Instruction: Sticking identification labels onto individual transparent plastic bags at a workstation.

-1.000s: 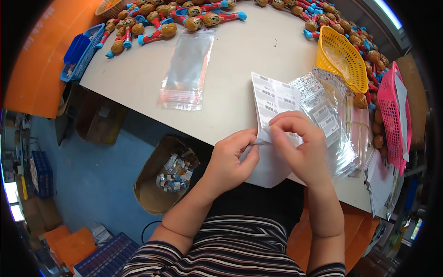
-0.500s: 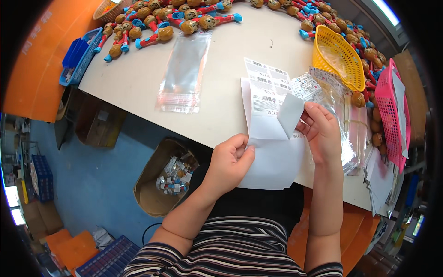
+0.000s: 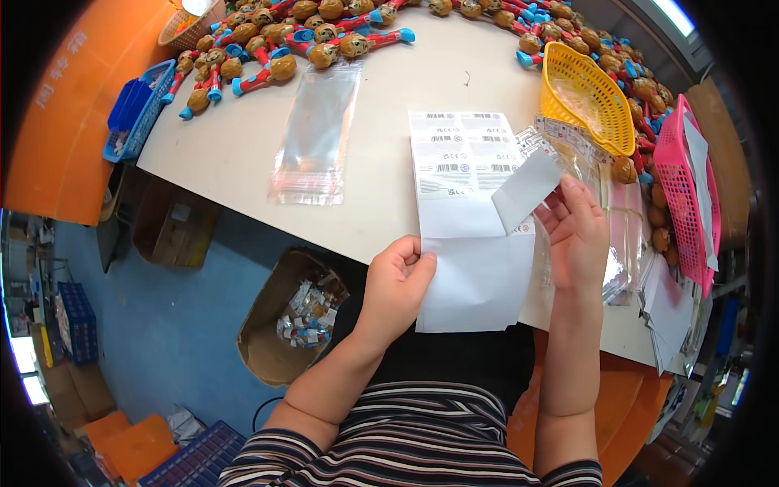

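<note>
A person in a striped top (image 3: 389, 438), at the bottom of the frame, works at a pale table (image 3: 385, 105). The left hand (image 3: 398, 280), just below centre, pinches the left edge of a white sheet (image 3: 458, 154) between thumb and curled fingers. The right hand (image 3: 574, 223), right of centre, grips the upper corner of a small grey label (image 3: 527, 191), which slants over the sheet; whether its lower end is attached cannot be told. The sheet stands at centre, its upper part printed in rows, its lower part blank. At lower left, a carton (image 3: 261, 345) on the floor holds wrapped pieces. Clear bags (image 3: 318, 130) lie flat left of the sheet. Toward the right are a yellow basket (image 3: 615, 109) and, beyond it, a pink basket (image 3: 677, 191). A blue basket (image 3: 144, 118) sits at upper left. Dolls (image 3: 323, 55) in red and blue crowd the table's far edge.
</note>
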Demonstrator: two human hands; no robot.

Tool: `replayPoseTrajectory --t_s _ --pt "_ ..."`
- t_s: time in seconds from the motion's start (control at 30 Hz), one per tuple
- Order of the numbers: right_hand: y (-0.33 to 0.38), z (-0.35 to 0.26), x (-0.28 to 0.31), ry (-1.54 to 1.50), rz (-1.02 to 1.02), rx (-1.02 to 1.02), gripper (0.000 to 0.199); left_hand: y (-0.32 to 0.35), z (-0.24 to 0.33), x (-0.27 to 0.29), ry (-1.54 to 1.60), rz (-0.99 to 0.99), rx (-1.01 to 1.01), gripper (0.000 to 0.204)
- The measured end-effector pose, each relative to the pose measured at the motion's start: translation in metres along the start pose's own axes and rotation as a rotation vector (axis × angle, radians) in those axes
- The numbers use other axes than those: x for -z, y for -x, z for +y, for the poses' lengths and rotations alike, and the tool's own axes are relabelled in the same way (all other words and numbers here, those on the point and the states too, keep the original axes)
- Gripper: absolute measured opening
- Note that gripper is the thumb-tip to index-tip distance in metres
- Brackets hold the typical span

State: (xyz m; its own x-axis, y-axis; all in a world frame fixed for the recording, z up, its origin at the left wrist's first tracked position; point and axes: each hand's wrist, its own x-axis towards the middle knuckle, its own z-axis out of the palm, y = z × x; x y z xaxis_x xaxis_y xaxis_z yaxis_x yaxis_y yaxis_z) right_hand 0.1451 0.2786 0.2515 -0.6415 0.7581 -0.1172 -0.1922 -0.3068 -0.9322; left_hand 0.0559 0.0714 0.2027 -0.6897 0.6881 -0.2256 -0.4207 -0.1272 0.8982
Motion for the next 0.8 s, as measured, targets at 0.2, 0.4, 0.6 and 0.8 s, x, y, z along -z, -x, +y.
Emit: replayPoseTrajectory --t_s 0.2,0.4,0.6,0.8 --pt "-0.01 -0.01 0.016 -0.182 0.122 0.086 0.024 -0.001 0.0 -0.001 0.037 0.039 0.015 0.013" --pt "-0.028 -0.028 0.049 -0.389 0.273 0.271 0.029 -0.006 -0.005 0.001 0.021 0.051 0.011 0.014" --pt "0.009 -0.036 0.019 0.063 0.255 0.689 0.023 0.0 0.04 -0.026 -0.676 0.044 -0.125 0.027" --pt "0.05 0.016 -0.049 1.014 -0.429 1.294 0.023 0.006 0.073 -0.021 -0.114 -0.085 -0.106 0.03"
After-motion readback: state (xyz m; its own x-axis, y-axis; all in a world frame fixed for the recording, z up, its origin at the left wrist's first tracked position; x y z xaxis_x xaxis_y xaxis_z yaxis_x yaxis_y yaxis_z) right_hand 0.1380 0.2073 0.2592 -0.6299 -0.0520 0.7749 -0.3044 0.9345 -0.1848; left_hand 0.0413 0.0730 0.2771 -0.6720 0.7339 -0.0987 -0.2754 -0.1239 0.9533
